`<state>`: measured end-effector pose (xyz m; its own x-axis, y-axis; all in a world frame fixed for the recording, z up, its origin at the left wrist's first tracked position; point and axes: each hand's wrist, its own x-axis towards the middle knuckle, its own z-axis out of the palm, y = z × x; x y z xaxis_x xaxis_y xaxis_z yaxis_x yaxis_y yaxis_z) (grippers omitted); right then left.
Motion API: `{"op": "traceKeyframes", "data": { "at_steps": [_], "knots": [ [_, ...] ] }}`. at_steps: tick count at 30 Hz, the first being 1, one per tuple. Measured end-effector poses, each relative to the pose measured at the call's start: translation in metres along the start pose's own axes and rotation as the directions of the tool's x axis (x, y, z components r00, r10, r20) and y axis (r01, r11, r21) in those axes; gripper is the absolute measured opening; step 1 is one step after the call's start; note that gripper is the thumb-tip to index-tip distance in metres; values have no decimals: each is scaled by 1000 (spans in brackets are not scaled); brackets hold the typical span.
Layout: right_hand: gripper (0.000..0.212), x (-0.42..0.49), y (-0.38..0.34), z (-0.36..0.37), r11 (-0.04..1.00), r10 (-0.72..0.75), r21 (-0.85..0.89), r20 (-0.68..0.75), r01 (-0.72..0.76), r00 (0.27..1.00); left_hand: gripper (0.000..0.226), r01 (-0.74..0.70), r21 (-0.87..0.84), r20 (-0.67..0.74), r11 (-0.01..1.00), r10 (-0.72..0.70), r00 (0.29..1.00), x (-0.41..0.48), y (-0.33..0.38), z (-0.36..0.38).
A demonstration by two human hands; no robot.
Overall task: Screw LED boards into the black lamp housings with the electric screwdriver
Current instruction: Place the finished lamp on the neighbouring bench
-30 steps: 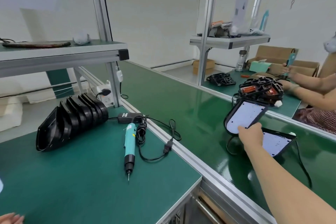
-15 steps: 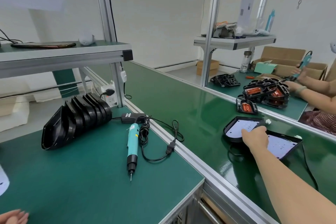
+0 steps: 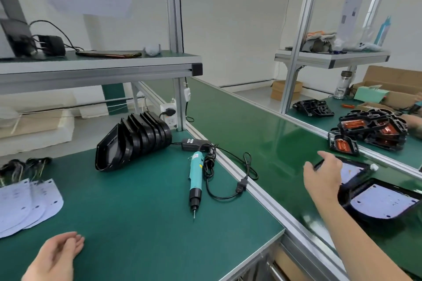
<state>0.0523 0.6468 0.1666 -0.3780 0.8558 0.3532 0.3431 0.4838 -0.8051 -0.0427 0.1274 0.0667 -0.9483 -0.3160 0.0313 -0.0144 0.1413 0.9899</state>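
Several empty black lamp housings [image 3: 134, 141] lie nested on their side on my green bench [image 3: 141, 223]. The teal electric screwdriver [image 3: 196, 180] lies beside them, bit pointing toward me. White LED boards [image 3: 29, 205] are piled at the left edge. On the conveyor belt [image 3: 262, 134] to the right, two housings with white boards inside lie overlapping, one farther [image 3: 352, 170] and one nearer [image 3: 383, 201]. My right hand [image 3: 324, 178] is stretched over the farther housing's left edge, fingers spread and holding nothing. My left hand [image 3: 57, 255] rests relaxed, palm up, near the bench's front.
A black power adapter [image 3: 190, 143] and looped cable [image 3: 228, 175] lie by the screwdriver. A wire bundle [image 3: 22, 166] sits at far left. Across the belt are black parts with copper coils [image 3: 374, 130] and another person's hand [image 3: 414, 121]. A shelf [image 3: 98, 64] overhangs the bench.
My right hand lowered the raised housing flat onto the belt, partly over the nearer one, and opened its fingers. My left hand came further into view over the bench.
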Motion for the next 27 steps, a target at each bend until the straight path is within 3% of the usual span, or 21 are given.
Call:
{"op": "traceKeyframes", "data": {
  "at_steps": [1,3,6,14,23,27],
  "knots": [
    [44,-16,-15,8,996,-78,39,29,77,997,30,24,-100,-20,995,-26,999,-2,2,-1],
    [42,-51,-45,27,971,-210,134,92,197,973,19,-17,-92,-100,996,8,995,-7,3,-8],
    [42,-111,-86,56,904,-387,264,167,337,907,20,-8,-49,-89,999,4,996,-11,9,-11],
    [44,-228,-146,130,716,-690,479,370,509,623,20,10,28,-45,1000,-9,999,-21,18,-16],
    [43,-286,-168,201,765,-599,362,704,533,381,19,3,12,-35,1000,-3,999,-23,22,-16],
    [41,-291,-168,216,775,-543,297,764,558,348,17,-10,28,-31,1000,11,999,-25,24,-18]
  ]
}}
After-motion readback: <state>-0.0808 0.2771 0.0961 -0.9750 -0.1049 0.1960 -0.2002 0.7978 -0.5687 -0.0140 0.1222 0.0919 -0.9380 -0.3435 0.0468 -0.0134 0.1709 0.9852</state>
